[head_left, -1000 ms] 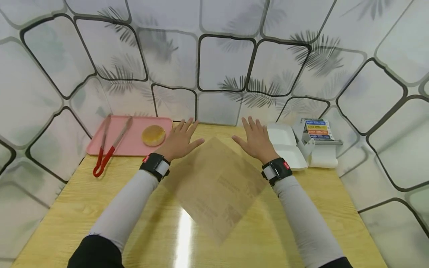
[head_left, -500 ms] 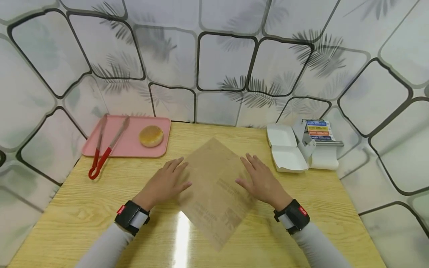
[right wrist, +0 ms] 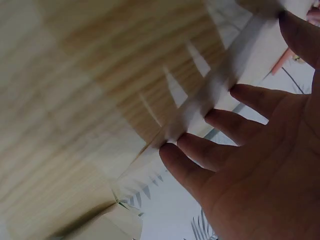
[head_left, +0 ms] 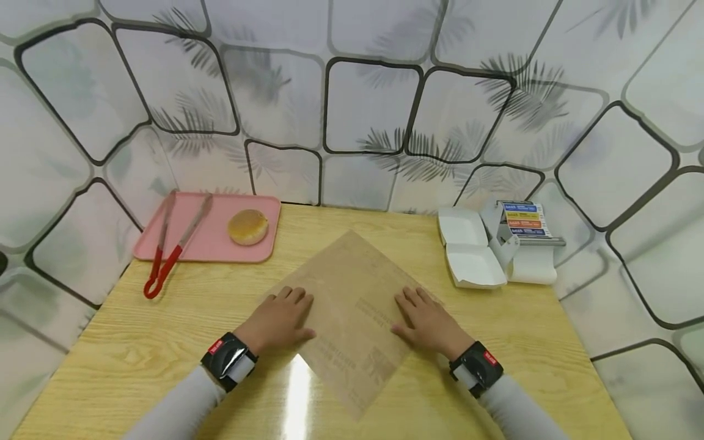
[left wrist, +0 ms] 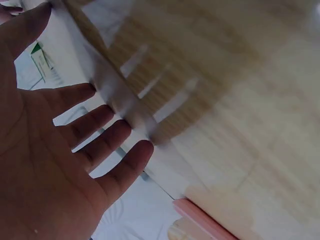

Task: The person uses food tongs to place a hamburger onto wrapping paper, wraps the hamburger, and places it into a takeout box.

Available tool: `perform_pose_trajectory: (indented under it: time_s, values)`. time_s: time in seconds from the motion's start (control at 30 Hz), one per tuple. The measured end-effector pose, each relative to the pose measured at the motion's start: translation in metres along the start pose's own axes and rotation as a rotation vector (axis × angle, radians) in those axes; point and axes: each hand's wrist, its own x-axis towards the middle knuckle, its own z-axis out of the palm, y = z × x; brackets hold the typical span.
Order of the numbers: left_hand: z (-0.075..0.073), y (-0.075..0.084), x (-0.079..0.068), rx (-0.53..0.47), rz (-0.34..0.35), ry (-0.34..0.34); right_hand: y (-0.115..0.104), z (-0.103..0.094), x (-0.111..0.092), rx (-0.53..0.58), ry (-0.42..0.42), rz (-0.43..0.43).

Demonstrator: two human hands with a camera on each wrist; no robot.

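A square sheet of thin brown wrapping paper [head_left: 352, 275] with faint print lies corner-on on the wooden table [head_left: 165, 342]. My left hand [head_left: 282, 321] rests its fingertips on the paper's left side. On the right side, the fingertips of my right hand [head_left: 431, 324] touch the same sheet. In the left wrist view the fingers of the left hand [left wrist: 60, 160] are spread, their tips meeting the paper. The right wrist view shows the right hand [right wrist: 250, 165] likewise, fingers slightly bent and apart. Neither hand pinches the sheet; both palms are hidden in the head view.
At the back left, a pink tray [head_left: 220, 247] bears a round bun [head_left: 248, 227] and red-handled tongs [head_left: 172, 260], whose handles overhang the front rim. An opened white takeaway box [head_left: 475, 266] stands back right, beside a label dispenser [head_left: 506, 247] with coloured label rolls. A patterned wall [head_left: 368, 177] closes off the back.
Both hands have drawn back from the table's far side toward the body and come down on the paper's left and right sides. Tray, bun, tongs and box keep their places.
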Motion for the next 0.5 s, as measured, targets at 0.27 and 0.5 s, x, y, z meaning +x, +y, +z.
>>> perform_pose_trajectory:
  time_s: [0.27,0.5]
  values:
    - [-0.008,0.002,0.016,0.010,0.012,-0.035,-0.007,0.005,-0.015,-0.091,0.076,-0.008]
    - [-0.012,0.002,0.042,0.006,0.029,-0.080,-0.024,0.007,-0.033,-0.098,0.105,0.035]
